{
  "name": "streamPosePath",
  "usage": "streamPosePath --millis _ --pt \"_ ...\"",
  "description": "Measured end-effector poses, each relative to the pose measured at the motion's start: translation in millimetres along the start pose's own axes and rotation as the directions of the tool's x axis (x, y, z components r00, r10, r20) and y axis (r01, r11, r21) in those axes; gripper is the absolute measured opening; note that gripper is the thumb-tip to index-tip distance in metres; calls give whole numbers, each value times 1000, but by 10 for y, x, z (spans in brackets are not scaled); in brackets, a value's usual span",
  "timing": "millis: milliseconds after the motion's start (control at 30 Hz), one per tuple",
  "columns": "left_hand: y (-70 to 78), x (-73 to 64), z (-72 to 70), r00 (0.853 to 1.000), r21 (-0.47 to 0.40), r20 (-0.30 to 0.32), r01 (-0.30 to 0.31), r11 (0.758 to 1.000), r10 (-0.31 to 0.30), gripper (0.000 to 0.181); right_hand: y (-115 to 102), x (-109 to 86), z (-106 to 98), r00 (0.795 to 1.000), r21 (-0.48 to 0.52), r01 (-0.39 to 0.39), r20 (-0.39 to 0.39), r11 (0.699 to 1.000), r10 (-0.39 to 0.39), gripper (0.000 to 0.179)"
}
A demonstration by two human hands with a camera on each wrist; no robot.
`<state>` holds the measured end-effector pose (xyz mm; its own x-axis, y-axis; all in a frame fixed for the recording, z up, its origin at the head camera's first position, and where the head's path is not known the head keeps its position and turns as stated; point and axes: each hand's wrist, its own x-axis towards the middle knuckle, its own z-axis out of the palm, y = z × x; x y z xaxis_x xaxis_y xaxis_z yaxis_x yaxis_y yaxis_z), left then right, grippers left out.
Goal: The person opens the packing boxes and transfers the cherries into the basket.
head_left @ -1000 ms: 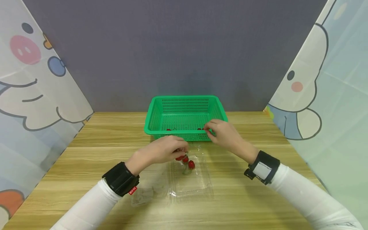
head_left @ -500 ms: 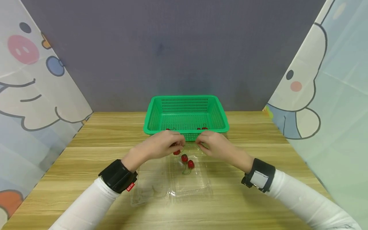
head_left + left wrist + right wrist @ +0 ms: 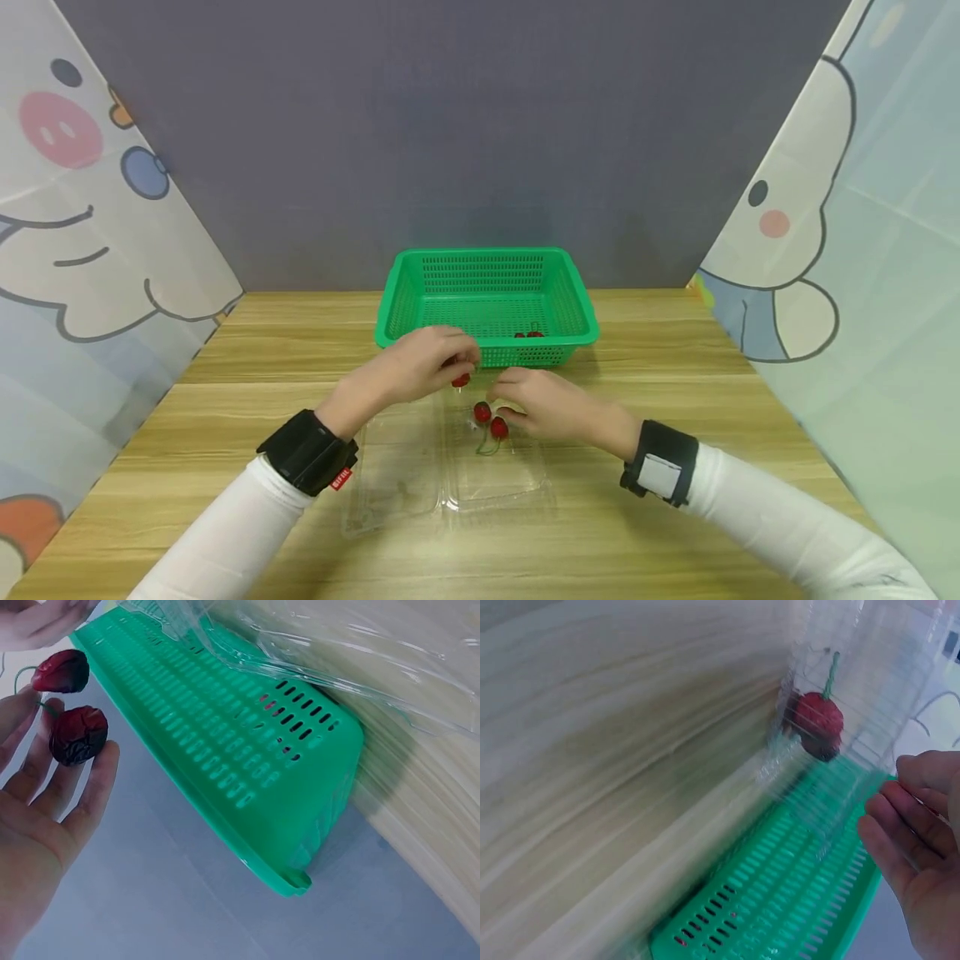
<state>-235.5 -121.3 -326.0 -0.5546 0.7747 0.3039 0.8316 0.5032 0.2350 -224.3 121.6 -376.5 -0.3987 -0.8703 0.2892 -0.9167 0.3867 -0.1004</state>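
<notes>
My left hand [image 3: 427,364] is at the front rim of the green basket [image 3: 480,252], a little to its left. Thumb and fingers pinch the green stems of a pair of dark red cherries [image 3: 79,735], which hang beside the fingertips in the left wrist view. Over the clear plastic box [image 3: 498,496], my right hand [image 3: 551,404] has loosely bent fingers with nothing held between them. Its fingertips are right by two cherries [image 3: 482,412] with stems that lie in the box.
Several cherries [image 3: 534,334] lie inside the basket behind its front wall, toward the right. The box's clear lid [image 3: 397,479] lies opened out to the left on the wooden table [image 3: 645,533]. A grey panel [image 3: 480,133] stands behind the basket.
My left hand has lifted the cherries from above the box toward the basket's front rim. My right hand has left the basket's right side and come back over the box, nearer me.
</notes>
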Motion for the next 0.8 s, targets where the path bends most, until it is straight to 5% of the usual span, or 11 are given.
streamPosePath --millis 400,800 --pt "-110 -2 8 994 15 -98 50 999 -49 6 -105 179 63 990 -93 23 139 995 -10 29" --pt "-171 29 11 983 21 -169 77 997 -72 7 -175 287 125 950 -163 -36 300 986 84 31"
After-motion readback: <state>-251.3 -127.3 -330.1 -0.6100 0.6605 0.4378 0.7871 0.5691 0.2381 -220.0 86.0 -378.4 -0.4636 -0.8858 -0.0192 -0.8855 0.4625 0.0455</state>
